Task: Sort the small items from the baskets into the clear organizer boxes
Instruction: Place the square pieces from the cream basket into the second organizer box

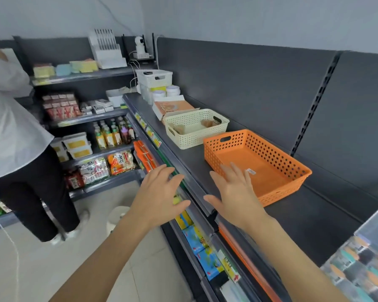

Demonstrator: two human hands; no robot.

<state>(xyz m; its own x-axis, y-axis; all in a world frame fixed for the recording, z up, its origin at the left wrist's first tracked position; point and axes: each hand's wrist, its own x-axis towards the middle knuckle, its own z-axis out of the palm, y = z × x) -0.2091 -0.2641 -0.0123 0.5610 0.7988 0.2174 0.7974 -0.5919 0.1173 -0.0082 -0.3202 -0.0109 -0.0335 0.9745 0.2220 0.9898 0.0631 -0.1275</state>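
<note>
**While I Grip Nothing**

My left hand (159, 192) hovers splayed, a cream perforated basket (196, 127) sits on the shelf (292, 214), my right hand (234, 192) hangs relaxed at the rectangular orange basket (271, 166), and a clear glossy organizer box (358, 271) lies far right.

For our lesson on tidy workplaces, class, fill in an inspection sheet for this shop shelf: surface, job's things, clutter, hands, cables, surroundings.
Surface: dark grey shelf top carrying the baskets.
Job's things: orange basket holds only a small white tag; cream basket holds brownish items, blurred; clear organizer box lower right, small coloured items inside.
Clutter: white basket, white tubs and a printed box at the far end.
Hands: left hand and right hand open, holding nothing.
Cables: white leads by the white camera; thin white cord over the floor.
Surroundings: another person in a white top; lower shelves of bottles and snacks.
</note>
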